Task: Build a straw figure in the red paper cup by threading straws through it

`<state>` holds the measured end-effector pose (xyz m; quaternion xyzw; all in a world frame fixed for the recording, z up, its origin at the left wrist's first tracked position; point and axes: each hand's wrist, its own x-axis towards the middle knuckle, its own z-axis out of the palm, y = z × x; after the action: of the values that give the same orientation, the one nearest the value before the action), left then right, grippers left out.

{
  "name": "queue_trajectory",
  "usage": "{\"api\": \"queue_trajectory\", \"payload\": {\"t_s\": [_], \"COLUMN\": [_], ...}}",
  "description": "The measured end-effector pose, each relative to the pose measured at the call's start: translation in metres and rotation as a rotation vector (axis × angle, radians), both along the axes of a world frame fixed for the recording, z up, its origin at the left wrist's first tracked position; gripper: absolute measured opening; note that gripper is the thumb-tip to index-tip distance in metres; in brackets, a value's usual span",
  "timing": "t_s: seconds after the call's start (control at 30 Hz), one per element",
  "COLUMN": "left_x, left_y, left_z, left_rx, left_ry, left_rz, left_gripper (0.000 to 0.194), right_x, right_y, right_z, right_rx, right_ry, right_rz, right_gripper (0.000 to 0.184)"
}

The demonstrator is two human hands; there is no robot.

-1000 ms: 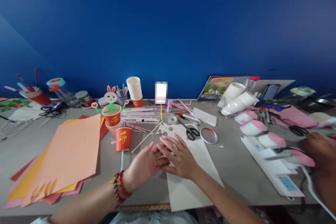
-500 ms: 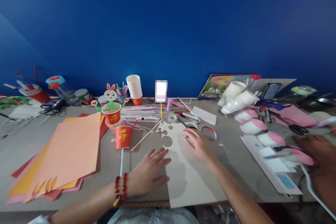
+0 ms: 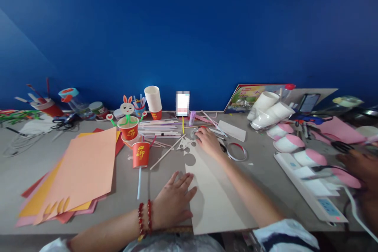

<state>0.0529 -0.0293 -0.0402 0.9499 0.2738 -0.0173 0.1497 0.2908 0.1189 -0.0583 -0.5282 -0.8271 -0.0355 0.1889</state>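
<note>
My left hand [image 3: 175,196] lies with fingers spread on the table, fingertips at the left edge of a white paper sheet [image 3: 211,189]. Several round holes are cut in the sheet's upper left part. My right hand [image 3: 208,141] stretches over the top of the sheet, its fingertips at a small clear tape roll [image 3: 194,133]; whether they touch it I cannot tell. Pens [image 3: 213,130] lie just beyond that hand, and dark-handled scissors [image 3: 222,146] show partly beside it. A larger white tape ring [image 3: 236,152] rests to the right.
Left are coloured paper sheets [image 3: 85,165], a red paper cup [image 3: 141,154] on a blue straw, and a cup with a rabbit figure [image 3: 127,109]. Behind lie straws [image 3: 161,128]. At right are a power strip [image 3: 327,209], pink-and-white cups [image 3: 288,143] and another person's hand [image 3: 351,167].
My right hand has moved forward and left, from the sheet and scissors to the clear tape roll. My left hand has slid slightly toward me. The view has shifted a little.
</note>
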Motion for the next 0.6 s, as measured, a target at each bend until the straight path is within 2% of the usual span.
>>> {"api": "queue_trajectory", "payload": {"t_s": [0.1, 0.23, 0.33, 0.43, 0.5, 0.6], "left_x": [0.001, -0.002, -0.007, -0.011, -0.01, -0.005], "left_y": [0.0, 0.0, 0.004, 0.012, 0.017, 0.019], "left_z": [-0.006, -0.012, -0.002, 0.013, 0.019, 0.017], "left_rx": [-0.017, -0.078, -0.113, -0.14, -0.284, -0.655], "left_ry": [-0.03, -0.144, -0.33, -0.614, -0.778, -0.986], "left_rz": [0.015, 0.047, 0.152, 0.365, 0.456, 0.502], "left_gripper": [0.067, 0.067, 0.06, 0.058, 0.066, 0.061], "right_x": [0.003, 0.006, 0.0, -0.014, -0.027, -0.045], "right_y": [-0.006, -0.04, -0.077, -0.111, -0.128, -0.144], "right_z": [0.008, 0.02, 0.027, 0.033, 0.036, 0.037], "right_rx": [0.021, 0.052, 0.021, -0.064, -0.11, -0.146], "right_ry": [0.011, 0.045, 0.143, 0.276, 0.382, 0.51], "right_rz": [0.002, 0.013, 0.119, 0.233, 0.28, 0.328], "right_gripper": [0.014, 0.017, 0.019, 0.021, 0.019, 0.016]}}
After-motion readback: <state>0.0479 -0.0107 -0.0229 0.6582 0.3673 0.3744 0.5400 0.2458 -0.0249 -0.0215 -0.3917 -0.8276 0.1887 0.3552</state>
